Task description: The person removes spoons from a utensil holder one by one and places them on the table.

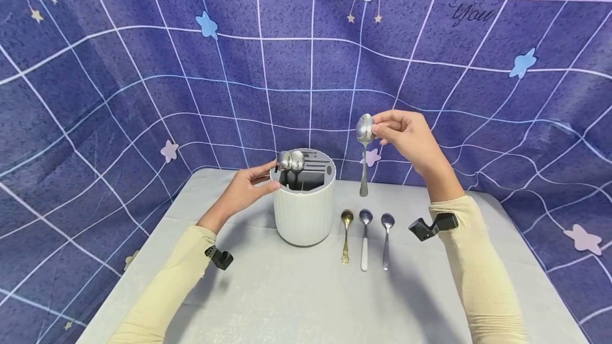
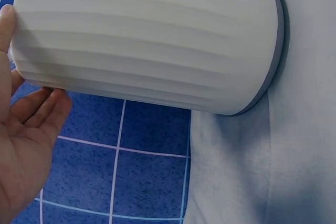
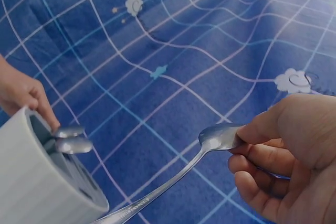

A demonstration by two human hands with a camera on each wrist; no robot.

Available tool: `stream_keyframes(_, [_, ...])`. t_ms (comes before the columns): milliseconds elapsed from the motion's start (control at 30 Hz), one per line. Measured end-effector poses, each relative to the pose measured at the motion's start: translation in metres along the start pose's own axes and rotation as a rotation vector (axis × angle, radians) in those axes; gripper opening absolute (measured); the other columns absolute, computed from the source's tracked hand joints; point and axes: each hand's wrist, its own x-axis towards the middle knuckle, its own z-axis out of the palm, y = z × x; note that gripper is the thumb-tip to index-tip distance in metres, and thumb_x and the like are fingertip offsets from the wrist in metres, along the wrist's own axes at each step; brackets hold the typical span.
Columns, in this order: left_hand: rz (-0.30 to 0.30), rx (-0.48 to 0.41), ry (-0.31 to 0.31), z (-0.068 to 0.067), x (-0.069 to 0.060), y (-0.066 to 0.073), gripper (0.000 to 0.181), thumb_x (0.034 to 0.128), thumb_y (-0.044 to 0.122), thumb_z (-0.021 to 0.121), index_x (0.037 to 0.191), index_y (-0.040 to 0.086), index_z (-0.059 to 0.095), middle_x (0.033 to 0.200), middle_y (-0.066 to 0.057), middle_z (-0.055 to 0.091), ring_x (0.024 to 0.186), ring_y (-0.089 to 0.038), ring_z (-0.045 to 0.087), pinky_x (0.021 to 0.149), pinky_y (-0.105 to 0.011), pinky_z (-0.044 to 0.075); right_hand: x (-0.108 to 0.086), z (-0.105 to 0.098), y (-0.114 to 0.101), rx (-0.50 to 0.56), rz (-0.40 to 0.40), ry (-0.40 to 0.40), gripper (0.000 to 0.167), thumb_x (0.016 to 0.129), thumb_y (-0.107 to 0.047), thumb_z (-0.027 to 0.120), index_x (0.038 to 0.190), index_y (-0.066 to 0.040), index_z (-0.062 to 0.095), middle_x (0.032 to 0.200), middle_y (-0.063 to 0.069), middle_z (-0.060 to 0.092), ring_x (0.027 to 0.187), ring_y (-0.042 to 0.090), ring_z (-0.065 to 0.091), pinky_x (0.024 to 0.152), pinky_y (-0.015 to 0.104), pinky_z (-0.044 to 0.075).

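Note:
My right hand (image 1: 404, 134) pinches a silver spoon (image 1: 365, 127) by the edge of its bowl, the handle hanging down above the table. The right wrist view shows the thumb on the bowl of that spoon (image 3: 218, 137). My left hand (image 1: 246, 189) holds the upper left side of a white ribbed utensil holder (image 1: 304, 216), thumb in front and fingers farther back. In the left wrist view its fingers touch the holder wall (image 2: 147, 40). Two spoons (image 1: 290, 160) stand bowl-up in the holder's grey slotted top; their lower handles are mostly hidden.
Right of the holder lie a gold spoon (image 1: 346, 235), a spoon with a white handle (image 1: 365, 238) and a plain silver spoon (image 1: 387, 240), side by side on the pale tablecloth (image 1: 287, 291). A blue patterned curtain (image 1: 287, 68) hangs behind the table.

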Motion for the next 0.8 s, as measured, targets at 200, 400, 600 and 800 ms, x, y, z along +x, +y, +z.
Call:
stream_keyframes(200, [-0.007,-0.001,0.007,0.001,0.0,-0.001,0.062,0.0928,0.034,0.078,0.149,0.021,0.055,0.153,-0.006,0.051,0.132,-0.036,0.057,0.111,-0.047,0.048,-0.009,-0.013,0.016,-0.006,0.038,0.027,0.024,0.097,-0.004,0.066,0.114,0.013,0.067,0.086,-0.009,0.076,0.08,0.006,0.069,0.069,0.021,0.059])
stream_keyframes(400, [0.001,-0.004,0.006,0.0,-0.001,-0.002,0.061,0.0931,0.031,0.078,0.149,0.021,0.055,0.153,-0.007,0.051,0.132,-0.037,0.057,0.112,-0.048,0.047,-0.018,-0.022,0.035,-0.001,0.104,0.043,0.024,0.097,-0.004,0.065,0.115,0.012,0.066,0.087,-0.009,0.076,0.08,0.004,0.069,0.069,0.02,0.059])
stream_keyframes(600, [0.008,-0.011,0.004,0.0,-0.001,-0.004,0.061,0.0932,0.031,0.078,0.149,0.019,0.055,0.153,-0.007,0.051,0.132,-0.038,0.057,0.112,-0.051,0.046,-0.028,-0.032,0.05,-0.009,0.17,0.057,0.027,0.098,-0.006,0.065,0.117,0.013,0.065,0.086,-0.011,0.076,0.079,0.004,0.069,0.069,0.02,0.059])
stream_keyframes(800, [0.006,-0.015,0.001,0.0,-0.001,-0.003,0.061,0.0934,0.032,0.078,0.149,0.021,0.055,0.153,-0.007,0.051,0.132,-0.038,0.056,0.113,-0.052,0.046,-0.037,-0.04,0.061,-0.028,0.209,0.068,0.03,0.098,-0.007,0.064,0.118,0.015,0.063,0.085,-0.013,0.074,0.078,0.004,0.067,0.069,0.018,0.058])
